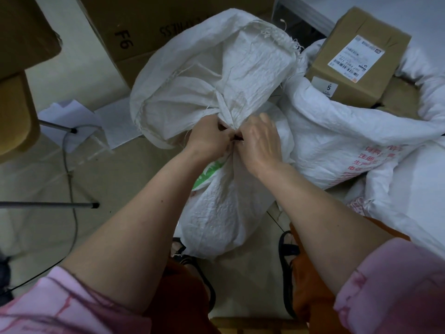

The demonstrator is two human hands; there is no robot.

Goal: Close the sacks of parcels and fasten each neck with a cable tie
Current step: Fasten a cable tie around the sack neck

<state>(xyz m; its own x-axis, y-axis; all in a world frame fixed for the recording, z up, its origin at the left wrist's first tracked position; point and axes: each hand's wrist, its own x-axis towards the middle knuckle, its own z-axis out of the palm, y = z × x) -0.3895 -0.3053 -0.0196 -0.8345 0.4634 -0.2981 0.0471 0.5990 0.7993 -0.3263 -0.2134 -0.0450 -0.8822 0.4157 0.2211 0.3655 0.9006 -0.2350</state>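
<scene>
White woven sack (218, 203), neck bunched, upright.

Pale floor (43, 227) – dim light. Big brown cardboard boxes (134, 27) at back. Thin metal legs (50, 205), grey cable (72, 189), white papers (69, 116) on left.

- Dim, soft indoor light with a cool cast; no hard shadows anywhere
- The white sack (216, 75) is the brightest area, yet shows no glare
- Floor (36, 179) at left falls into murky shade
- Wide-angle bending curves the forearms and stretches the pink sleeves (395, 285) at the bottom corners
- Slight softness overall; the box label (356, 60) print is too blurred to read
</scene>
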